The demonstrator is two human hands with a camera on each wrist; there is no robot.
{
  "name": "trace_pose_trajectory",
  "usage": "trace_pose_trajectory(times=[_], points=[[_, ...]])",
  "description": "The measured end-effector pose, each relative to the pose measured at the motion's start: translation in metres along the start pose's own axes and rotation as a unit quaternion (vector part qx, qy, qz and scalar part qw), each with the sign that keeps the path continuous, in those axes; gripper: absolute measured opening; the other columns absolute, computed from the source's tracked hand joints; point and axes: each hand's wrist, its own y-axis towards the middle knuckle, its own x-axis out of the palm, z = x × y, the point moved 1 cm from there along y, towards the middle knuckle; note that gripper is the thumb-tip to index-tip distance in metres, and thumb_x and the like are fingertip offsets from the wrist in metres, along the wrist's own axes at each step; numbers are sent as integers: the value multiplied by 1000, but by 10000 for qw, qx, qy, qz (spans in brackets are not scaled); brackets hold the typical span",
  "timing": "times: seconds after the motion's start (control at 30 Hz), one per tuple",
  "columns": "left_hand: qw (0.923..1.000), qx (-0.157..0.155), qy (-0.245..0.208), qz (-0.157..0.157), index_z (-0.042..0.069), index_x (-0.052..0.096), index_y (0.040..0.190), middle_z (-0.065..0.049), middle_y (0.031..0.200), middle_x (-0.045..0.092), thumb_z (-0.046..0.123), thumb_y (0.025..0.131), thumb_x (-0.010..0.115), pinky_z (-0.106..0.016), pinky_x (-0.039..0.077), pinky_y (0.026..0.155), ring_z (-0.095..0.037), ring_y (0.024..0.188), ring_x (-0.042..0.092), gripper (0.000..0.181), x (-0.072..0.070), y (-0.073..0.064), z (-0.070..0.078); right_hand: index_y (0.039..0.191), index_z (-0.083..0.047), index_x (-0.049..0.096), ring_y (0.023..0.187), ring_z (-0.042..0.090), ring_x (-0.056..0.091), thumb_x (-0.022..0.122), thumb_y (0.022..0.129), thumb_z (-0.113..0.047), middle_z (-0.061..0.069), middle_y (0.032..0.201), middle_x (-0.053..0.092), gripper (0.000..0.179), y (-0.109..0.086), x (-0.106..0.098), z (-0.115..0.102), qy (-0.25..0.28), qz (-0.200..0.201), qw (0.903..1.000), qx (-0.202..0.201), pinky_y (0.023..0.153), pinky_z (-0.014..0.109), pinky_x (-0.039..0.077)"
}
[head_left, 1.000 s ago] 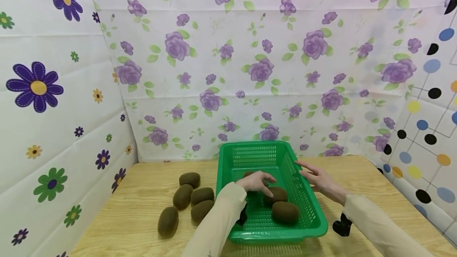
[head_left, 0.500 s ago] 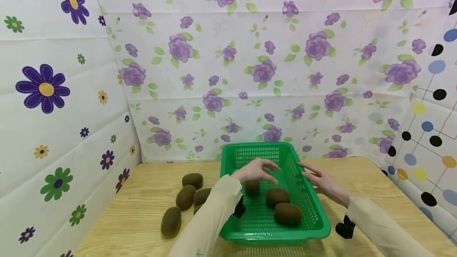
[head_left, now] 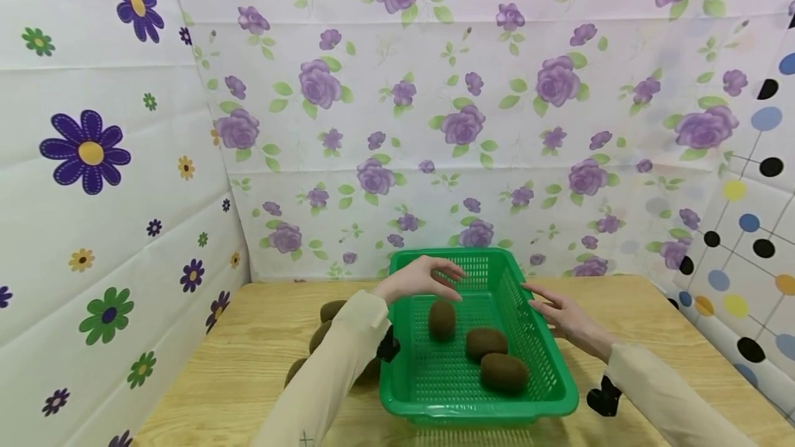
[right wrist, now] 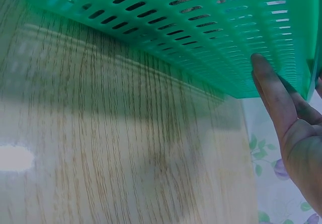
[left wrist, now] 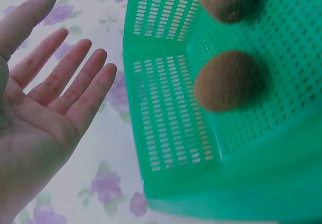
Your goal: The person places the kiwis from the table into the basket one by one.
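A green plastic basket (head_left: 478, 409) with perforated walls sits on the table. Inside it lie three brown kiwis: one toward the left (head_left: 442, 321) and a pair, the upper kiwi (head_left: 486, 344) close against the lower kiwi (head_left: 504, 372). My left hand (head_left: 422, 279) is above the basket's left rim, holding nothing; the left wrist view shows its palm and extended fingers (left wrist: 90, 75) beside the basket wall. At the basket's right side, my right hand (head_left: 570, 317) touches the rim, and the right wrist view has straight fingers (right wrist: 271, 85) against the outer wall.
More kiwis (head_left: 332, 310) lie on the wooden table (head_left: 273, 316) left of the basket, partly hidden behind the left sleeve (head_left: 332, 357). A flowered cloth (head_left: 348, 123) hangs behind the table, with patterned cloths on both sides.
My left hand has risen and drawn back leftward from among the kiwis in the basket, uncovering the left one. The right hand stays at the rim. The view has shifted slightly.
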Motion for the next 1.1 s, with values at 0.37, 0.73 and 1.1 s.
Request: trace_pose_trajectory(times=[0.37,0.73,1.1], points=[[9997,59,-105,210,4,54,123,-8,116,55,13,81,69,-33,45,81,-25,103,54,45,-30,-37,-7,145,-10,18,107,33,50,44,97,-19,29,136,28,56,-1,-4,1,37,22,10000,0,79,49,45],[9984,69,8,561,3,52,123,-11,120,52,16,81,69,-37,44,83,-29,107,50,47,-46,-81,-24,146,-11,17,113,35,45,43,98,-20,25,143,11,55,0,-1,2,78,-66,9999,28,80,48,45],[9949,-207,-88,984,-2,51,124,-16,121,51,15,84,66,-38,44,83,-36,108,48,46,-65,-132,-57,145,-11,17,117,35,40,41,98,-21,23,145,8,54,0,-2,3,29,-128,9999,-21,81,47,45]])
